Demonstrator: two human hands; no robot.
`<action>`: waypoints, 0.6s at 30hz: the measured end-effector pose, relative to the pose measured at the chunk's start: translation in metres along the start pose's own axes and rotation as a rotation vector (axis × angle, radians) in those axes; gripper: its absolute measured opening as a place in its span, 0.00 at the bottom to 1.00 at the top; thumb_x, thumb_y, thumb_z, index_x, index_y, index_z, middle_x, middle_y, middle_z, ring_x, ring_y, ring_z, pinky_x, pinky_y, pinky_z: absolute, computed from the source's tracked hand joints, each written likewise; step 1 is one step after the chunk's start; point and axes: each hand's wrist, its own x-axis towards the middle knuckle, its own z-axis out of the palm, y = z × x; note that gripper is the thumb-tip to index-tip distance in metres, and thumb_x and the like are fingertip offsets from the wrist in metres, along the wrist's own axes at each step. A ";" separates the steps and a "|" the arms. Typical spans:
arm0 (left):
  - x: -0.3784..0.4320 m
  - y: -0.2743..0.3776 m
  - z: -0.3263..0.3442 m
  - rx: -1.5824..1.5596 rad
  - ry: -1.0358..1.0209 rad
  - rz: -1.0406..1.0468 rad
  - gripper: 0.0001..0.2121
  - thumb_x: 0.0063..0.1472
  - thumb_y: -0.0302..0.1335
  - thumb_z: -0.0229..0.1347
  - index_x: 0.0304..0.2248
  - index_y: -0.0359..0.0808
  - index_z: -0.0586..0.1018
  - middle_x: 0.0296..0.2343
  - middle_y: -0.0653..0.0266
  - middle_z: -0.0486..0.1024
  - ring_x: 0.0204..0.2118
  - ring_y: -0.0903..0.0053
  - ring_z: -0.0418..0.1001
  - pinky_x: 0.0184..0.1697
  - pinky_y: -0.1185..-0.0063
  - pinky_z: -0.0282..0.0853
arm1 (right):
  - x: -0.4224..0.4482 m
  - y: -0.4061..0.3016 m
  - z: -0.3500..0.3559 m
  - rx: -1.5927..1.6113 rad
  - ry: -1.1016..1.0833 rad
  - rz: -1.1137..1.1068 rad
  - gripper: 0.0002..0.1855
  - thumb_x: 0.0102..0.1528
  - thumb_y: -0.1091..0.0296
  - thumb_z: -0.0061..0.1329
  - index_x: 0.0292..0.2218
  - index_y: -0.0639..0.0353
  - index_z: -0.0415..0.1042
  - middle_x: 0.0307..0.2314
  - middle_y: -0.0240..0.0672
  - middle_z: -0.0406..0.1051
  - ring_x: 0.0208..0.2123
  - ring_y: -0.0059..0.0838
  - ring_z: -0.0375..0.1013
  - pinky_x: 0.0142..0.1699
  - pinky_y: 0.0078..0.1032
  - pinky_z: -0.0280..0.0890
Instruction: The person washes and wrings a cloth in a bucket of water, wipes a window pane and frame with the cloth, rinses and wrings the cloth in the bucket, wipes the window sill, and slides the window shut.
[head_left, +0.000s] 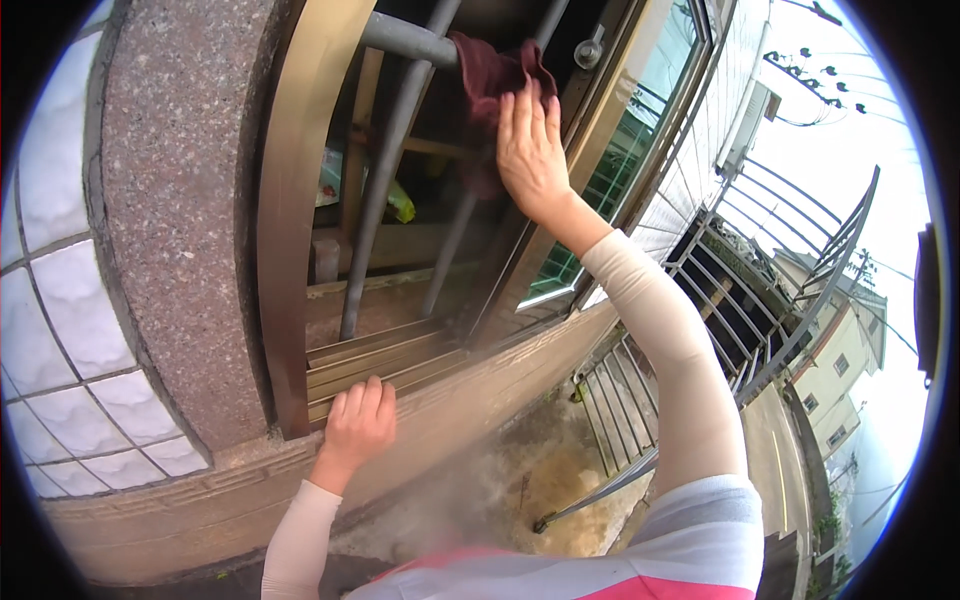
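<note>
My right hand is raised, its fingers pressed on a dark maroon cloth. The cloth lies around the end part of a grey horizontal metal bar of the window grille. Upright grey bars run below and beside it, inside the opening. Lower down, my left hand rests with bent fingers on the edge of the bronze-coloured metal sliding track at the bottom of the window frame. No object shows in the left hand.
A sliding glass pane with a round lock is at the right of the opening. A granite strip and white wall tiles flank the left. Metal railings stand below right, beside a stained concrete floor.
</note>
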 end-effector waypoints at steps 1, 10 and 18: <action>0.001 -0.001 -0.001 -0.022 0.008 -0.007 0.11 0.46 0.26 0.55 0.32 0.34 0.77 0.33 0.58 0.72 0.29 0.70 0.69 0.29 0.76 0.62 | -0.006 0.001 -0.003 -0.014 -0.122 0.006 0.27 0.51 0.70 0.39 0.51 0.77 0.60 0.49 0.63 0.60 0.55 0.56 0.57 0.62 0.50 0.44; -0.004 0.002 0.003 -0.013 0.016 -0.012 0.10 0.46 0.26 0.54 0.31 0.33 0.77 0.32 0.57 0.72 0.29 0.69 0.68 0.28 0.76 0.62 | 0.036 0.051 0.013 0.312 -0.206 0.132 0.21 0.46 0.61 0.48 0.43 0.52 0.69 0.43 0.37 0.69 0.49 0.40 0.63 0.55 0.37 0.51; -0.007 -0.004 -0.003 -0.050 0.021 -0.002 0.10 0.48 0.27 0.52 0.30 0.32 0.77 0.32 0.57 0.73 0.29 0.71 0.68 0.29 0.76 0.62 | 0.036 0.076 0.019 0.134 -0.231 -0.231 0.18 0.44 0.67 0.47 0.40 0.51 0.72 0.40 0.36 0.70 0.46 0.38 0.65 0.51 0.36 0.56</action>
